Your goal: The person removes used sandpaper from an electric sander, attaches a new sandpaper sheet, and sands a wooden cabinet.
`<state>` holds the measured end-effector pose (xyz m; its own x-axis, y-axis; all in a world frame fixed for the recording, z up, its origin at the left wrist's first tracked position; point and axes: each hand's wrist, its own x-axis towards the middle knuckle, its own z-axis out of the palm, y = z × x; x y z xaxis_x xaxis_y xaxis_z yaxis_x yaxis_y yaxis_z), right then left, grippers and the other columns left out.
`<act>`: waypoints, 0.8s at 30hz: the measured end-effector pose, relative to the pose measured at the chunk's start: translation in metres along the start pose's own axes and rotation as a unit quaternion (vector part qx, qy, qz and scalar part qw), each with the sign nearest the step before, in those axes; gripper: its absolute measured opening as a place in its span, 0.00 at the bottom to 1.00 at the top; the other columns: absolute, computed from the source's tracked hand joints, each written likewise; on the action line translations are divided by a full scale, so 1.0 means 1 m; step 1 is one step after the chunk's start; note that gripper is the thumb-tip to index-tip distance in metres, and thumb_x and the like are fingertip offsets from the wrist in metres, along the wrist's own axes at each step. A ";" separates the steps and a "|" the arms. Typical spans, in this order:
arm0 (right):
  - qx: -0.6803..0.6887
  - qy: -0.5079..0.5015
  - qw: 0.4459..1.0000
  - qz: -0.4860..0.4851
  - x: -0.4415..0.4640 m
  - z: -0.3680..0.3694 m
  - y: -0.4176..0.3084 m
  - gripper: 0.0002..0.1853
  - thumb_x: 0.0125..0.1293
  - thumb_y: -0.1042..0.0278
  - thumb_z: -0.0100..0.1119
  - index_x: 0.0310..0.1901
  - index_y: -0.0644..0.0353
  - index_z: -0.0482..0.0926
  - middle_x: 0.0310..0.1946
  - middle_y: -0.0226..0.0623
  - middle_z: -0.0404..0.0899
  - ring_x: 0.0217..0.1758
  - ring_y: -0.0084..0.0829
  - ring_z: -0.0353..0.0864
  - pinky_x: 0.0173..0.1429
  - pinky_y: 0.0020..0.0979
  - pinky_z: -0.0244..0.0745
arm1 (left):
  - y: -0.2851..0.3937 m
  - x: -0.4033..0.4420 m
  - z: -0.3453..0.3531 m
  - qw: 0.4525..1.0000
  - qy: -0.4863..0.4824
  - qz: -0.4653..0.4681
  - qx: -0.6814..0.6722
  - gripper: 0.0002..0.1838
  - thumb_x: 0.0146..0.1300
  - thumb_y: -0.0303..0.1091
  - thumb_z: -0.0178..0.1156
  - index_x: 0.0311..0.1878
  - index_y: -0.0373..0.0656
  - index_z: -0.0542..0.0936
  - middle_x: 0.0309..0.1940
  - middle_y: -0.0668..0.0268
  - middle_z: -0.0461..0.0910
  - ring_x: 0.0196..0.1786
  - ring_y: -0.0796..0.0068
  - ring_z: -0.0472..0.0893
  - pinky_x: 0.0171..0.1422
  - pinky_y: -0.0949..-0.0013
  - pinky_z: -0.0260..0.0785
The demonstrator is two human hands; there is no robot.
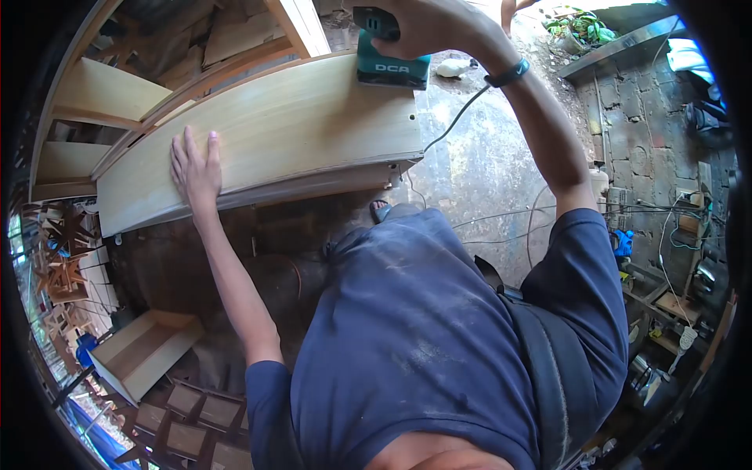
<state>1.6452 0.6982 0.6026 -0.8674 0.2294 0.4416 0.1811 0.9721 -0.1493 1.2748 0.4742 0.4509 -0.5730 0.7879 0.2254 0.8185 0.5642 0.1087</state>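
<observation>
it is a woodworking workshop. a green power tool (393,70), wooden panel (290,129) and open wooden box (160,366) show it.

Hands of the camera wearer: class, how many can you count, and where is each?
2: the left hand lies on the pale wooden panel; the right hand grips the green DCA power tool at the panel's right end.
</observation>
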 end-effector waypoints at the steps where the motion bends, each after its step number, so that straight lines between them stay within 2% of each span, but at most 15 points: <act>1: 0.000 -0.011 1.000 0.013 0.000 -0.003 0.001 0.15 0.48 0.66 0.64 0.41 0.58 0.79 0.32 0.43 0.76 0.35 0.49 0.80 0.36 0.46 0.73 | -0.001 0.000 0.001 1.000 0.001 0.000 0.002 0.42 0.73 0.67 0.44 0.80 0.49 0.59 0.80 0.50 0.53 0.83 0.52 0.51 0.85 0.53 0.41; 5: 0.019 -0.041 0.999 0.023 0.004 -0.003 -0.005 0.18 0.48 0.65 0.65 0.43 0.58 0.79 0.33 0.43 0.77 0.37 0.48 0.81 0.37 0.46 0.74 | -0.004 0.003 0.005 1.000 0.000 -0.001 0.005 0.42 0.73 0.68 0.44 0.81 0.50 0.59 0.81 0.50 0.53 0.83 0.51 0.51 0.84 0.52 0.41; 12: 0.009 -0.056 0.998 0.028 0.006 0.003 -0.011 0.18 0.47 0.65 0.65 0.41 0.58 0.78 0.34 0.41 0.77 0.36 0.47 0.81 0.36 0.45 0.74 | 0.002 0.000 0.000 1.000 -0.001 -0.003 0.001 0.41 0.73 0.68 0.44 0.80 0.51 0.59 0.81 0.50 0.53 0.82 0.51 0.52 0.84 0.51 0.42; 17: 0.017 -0.035 0.999 0.010 0.003 0.000 -0.021 0.17 0.46 0.66 0.65 0.41 0.56 0.79 0.31 0.39 0.76 0.36 0.46 0.81 0.35 0.45 0.74 | -0.003 0.002 0.004 1.000 0.009 0.001 -0.002 0.42 0.73 0.68 0.44 0.81 0.52 0.59 0.81 0.50 0.53 0.82 0.50 0.52 0.84 0.50 0.42; 20: 0.033 -0.052 0.997 0.041 0.003 0.005 -0.032 0.17 0.45 0.67 0.65 0.40 0.56 0.78 0.31 0.39 0.76 0.36 0.46 0.81 0.34 0.45 0.74 | 0.003 -0.001 -0.002 1.000 0.004 0.000 -0.010 0.41 0.73 0.68 0.43 0.81 0.52 0.59 0.81 0.50 0.53 0.82 0.49 0.52 0.84 0.50 0.42; 22: 0.053 -0.069 0.996 0.021 0.018 0.009 -0.044 0.16 0.44 0.67 0.65 0.38 0.58 0.78 0.35 0.43 0.79 0.38 0.48 0.82 0.38 0.46 0.76 | -0.001 0.000 0.001 1.000 0.005 0.000 -0.004 0.41 0.73 0.68 0.43 0.81 0.52 0.59 0.80 0.49 0.53 0.82 0.49 0.52 0.84 0.50 0.42; 24: -0.072 0.037 0.997 -0.006 0.024 0.063 -0.062 0.31 0.49 0.62 0.68 0.60 0.46 0.82 0.39 0.35 0.83 0.40 0.37 0.87 0.39 0.38 0.84 | 0.001 0.002 0.002 1.000 0.003 0.000 0.003 0.41 0.73 0.68 0.43 0.80 0.52 0.59 0.80 0.49 0.54 0.82 0.49 0.53 0.84 0.50 0.42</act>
<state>1.5835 0.6405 0.5664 -0.8348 0.2147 0.5070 0.2398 0.9707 -0.0163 1.2741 0.4770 0.4499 -0.5730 0.7865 0.2304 0.8180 0.5658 0.1031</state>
